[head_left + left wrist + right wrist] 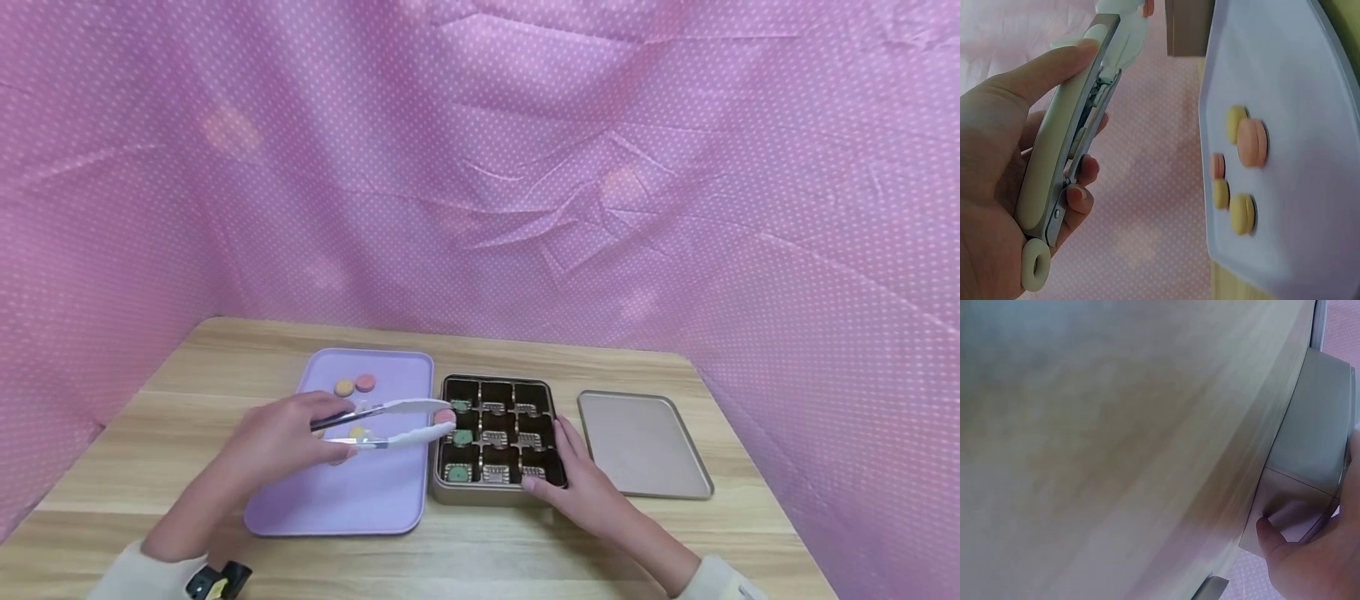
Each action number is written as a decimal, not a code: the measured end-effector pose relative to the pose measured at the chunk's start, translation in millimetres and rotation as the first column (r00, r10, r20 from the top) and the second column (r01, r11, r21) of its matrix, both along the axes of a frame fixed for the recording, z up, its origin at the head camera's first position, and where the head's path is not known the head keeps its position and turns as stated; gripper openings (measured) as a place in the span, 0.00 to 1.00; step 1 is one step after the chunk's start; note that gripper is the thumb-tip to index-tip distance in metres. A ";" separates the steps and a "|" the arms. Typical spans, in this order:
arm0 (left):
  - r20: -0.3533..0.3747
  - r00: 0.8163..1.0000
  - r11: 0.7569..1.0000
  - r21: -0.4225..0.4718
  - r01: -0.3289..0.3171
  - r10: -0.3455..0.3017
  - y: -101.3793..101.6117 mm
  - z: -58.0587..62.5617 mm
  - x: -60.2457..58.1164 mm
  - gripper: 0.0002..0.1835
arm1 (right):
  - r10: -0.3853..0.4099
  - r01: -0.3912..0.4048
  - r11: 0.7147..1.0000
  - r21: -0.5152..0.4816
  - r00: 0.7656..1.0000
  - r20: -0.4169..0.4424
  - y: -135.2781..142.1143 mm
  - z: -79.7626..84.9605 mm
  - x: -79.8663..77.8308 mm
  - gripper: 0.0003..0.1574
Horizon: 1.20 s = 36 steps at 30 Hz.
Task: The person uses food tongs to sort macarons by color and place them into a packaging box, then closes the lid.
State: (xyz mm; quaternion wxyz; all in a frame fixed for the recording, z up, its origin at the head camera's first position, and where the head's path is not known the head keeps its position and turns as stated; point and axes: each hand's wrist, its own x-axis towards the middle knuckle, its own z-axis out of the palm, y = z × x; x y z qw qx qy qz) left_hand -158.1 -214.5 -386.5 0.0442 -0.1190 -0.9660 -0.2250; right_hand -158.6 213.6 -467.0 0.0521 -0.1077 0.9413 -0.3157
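Observation:
My left hand (281, 437) grips white-tipped tongs (412, 407) above the purple tray (375, 504). Between the tong tips is a pink macaron (444, 417), at the left edge of a divided tin box (487, 497). Green macarons (458, 473) sit in the box's left column; the other compartments show only the clear ridged liner. At the box's front right corner, my right hand (588, 492) holds it, thumb at the front rim and fingers along the right side. The left wrist view shows the tongs' handle (1054, 144) in my palm, with yellow and pink macarons (1252, 143) on the tray beyond.
To the right of the box lies a flat metal lid (645, 446). The tray stands left of the box, a narrow gap between them. Wood-grain table (510, 558) lies in front, and a pink dotted cloth (480, 208) hangs behind and at both sides.

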 end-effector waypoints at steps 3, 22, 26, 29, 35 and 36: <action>-0.029 0.999 1.000 -0.013 0.028 -0.028 7.2 -0.5 0.2 0.38 | -0.001 0.001 1.000 -0.005 1.000 0.005 -0.5 0.8 0.3 0.70; -0.032 0.986 0.985 -0.063 0.163 -0.165 55.6 0.2 -6.8 0.32 | -0.017 0.017 1.000 -0.010 1.000 -0.009 -4.8 1.8 -3.8 0.69; -0.042 0.984 0.983 -0.075 0.170 -0.173 60.6 -0.5 -8.1 0.32 | -0.017 0.017 1.000 -0.008 1.000 -0.013 -4.9 1.9 -4.0 0.69; -0.040 0.982 0.981 -0.074 0.179 -0.183 62.9 -1.7 -9.4 0.31 | -0.015 0.015 1.000 -0.006 1.000 -0.013 -4.7 1.8 -4.1 0.69; -0.009 0.981 0.979 -0.057 0.194 -0.195 68.5 -4.7 -9.4 0.30 | -0.008 0.008 1.000 -0.003 1.000 -0.006 -3.5 2.5 -2.9 0.69; -0.005 0.981 0.980 -0.058 0.192 -0.193 69.7 -5.0 -8.8 0.30 | -0.007 0.007 1.000 -0.005 1.000 -0.007 -3.1 2.6 -2.6 0.69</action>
